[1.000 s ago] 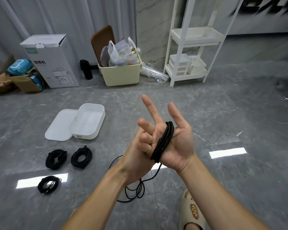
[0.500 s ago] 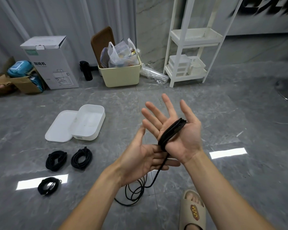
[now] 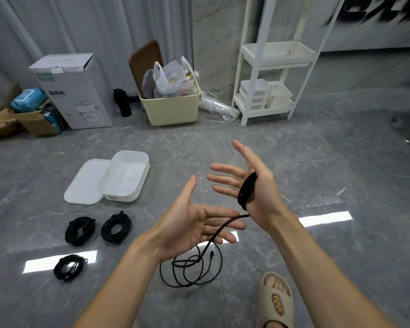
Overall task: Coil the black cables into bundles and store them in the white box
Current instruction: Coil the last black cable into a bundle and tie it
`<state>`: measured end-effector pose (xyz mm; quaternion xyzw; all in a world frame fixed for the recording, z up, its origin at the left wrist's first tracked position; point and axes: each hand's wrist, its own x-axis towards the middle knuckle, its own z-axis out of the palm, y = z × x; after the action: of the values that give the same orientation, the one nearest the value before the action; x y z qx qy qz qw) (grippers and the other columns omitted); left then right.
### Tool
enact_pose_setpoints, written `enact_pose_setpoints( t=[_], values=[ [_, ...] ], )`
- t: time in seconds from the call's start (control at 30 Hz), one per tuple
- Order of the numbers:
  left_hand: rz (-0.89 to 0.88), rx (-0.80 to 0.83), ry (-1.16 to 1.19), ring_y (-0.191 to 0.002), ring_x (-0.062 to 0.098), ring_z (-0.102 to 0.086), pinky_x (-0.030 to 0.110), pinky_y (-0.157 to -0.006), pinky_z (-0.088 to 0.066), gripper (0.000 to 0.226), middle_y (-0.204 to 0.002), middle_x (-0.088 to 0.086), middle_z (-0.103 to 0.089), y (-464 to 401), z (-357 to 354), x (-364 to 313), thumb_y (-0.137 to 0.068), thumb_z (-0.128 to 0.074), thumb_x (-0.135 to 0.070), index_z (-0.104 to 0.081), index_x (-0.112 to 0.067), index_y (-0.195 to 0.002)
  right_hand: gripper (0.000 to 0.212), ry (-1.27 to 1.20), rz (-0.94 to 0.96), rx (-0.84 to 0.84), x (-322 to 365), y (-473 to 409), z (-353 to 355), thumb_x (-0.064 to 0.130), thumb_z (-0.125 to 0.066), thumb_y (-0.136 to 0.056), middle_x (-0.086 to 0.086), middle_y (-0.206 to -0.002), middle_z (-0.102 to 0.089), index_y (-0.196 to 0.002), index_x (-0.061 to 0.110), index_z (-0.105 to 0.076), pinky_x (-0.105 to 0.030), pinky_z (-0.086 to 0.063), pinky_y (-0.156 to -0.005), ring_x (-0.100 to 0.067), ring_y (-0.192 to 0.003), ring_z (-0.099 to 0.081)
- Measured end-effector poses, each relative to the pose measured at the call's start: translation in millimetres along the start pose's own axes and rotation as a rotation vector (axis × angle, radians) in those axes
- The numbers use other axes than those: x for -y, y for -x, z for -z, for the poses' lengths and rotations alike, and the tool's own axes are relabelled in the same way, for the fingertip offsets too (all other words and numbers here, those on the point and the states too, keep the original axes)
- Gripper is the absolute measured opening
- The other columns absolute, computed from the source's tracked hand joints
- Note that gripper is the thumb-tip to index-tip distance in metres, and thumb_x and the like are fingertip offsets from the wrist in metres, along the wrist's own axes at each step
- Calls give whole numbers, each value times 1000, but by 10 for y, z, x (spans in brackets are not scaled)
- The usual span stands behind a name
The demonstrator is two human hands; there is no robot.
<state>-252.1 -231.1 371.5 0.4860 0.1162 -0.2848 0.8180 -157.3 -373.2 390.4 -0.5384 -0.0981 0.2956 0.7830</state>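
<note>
The right hand [image 3: 253,185] is held palm-up with its fingers [image 3: 225,179] straight and spread, and the black cable [image 3: 246,191] is wound in several turns around the palm, crossing between the thumb and the base of the fingers; the hand bears the coil without curling round it. Half a second ago the fingers of this hand pointed more upward and stood closer together; now they fan out toward the left and the hand has rolled more onto its side. The left hand [image 3: 194,223] has let go: earlier its fingers lay against the cable just under the right palm, and now they are straight and relaxed, palm up, below and to the left of the right fingers. One strand of the cable runs from the heel of the right hand across the left fingertips [image 3: 232,227], whether touching them or passing just in front cannot be told, and drops to loose loops [image 3: 189,268] on the grey floor [image 3: 294,162] beneath the left wrist. The loose loops lie much as before. Farther left of the left fingers, three finished bundles [image 3: 116,228] rest on the floor, two side by side and one [image 3: 68,267] nearer, unchanged. Beyond them the white box [image 3: 128,176] sits open with its lid [image 3: 85,183] touching its left side. A foot in a beige slipper [image 3: 275,301] shows below the right forearm.
</note>
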Motion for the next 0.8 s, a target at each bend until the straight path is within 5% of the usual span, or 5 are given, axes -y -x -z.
enact_pose_setpoints(
  t=[0.3, 0.43, 0.53, 0.67, 0.8],
  values=[
    [-138, -120, -53, -55, 16, -50, 24, -57, -40, 103, -105, 25, -72, 46, 120, -96, -90, -8, -77, -75, -2, -109, 55, 404, -176, 30, -145, -26, 45, 69, -29, -98, -8, -85, -77, -124, 34, -63, -36, -58, -79, -26, -80, -75],
    [-213, -244, -55, -51, 15, -31, 23, -55, -35, 80, -70, 15, -66, 79, 131, -139, -87, -26, -76, -77, -14, -79, 92, 418, -499, 281, -144, 45, 4, 86, -24, -85, -24, -73, -69, -121, 11, -63, -35, -57, -66, -33, -61, -68],
    [-235, -326, -55, -48, 15, -27, 27, -59, -35, 62, -53, 4, -51, 91, 133, -168, -89, -34, -70, -65, -22, -65, 112, 470, -662, 517, -107, 95, -26, 92, -16, -79, -21, -65, -64, -116, -1, -65, -33, -56, -64, -27, -51, -62],
    [-286, -375, -25, -48, 13, -27, 27, -55, -29, 50, -50, 0, -40, 70, 65, -208, -79, -46, -65, -60, -19, -62, 108, 444, -767, 816, -79, 176, -179, 90, -17, -83, -14, -56, -59, -113, -1, -66, -27, -53, -56, -18, -40, -50],
    [-295, -319, 65, -40, 10, -35, 20, -43, -36, 50, -50, 3, -42, 54, -50, -256, -76, -49, -61, -57, -13, -64, 98, 223, -737, 987, -86, 233, -318, 70, -15, -96, -9, -49, -55, -137, -14, -43, -18, -48, -45, -11, -31, -42]
  ],
)
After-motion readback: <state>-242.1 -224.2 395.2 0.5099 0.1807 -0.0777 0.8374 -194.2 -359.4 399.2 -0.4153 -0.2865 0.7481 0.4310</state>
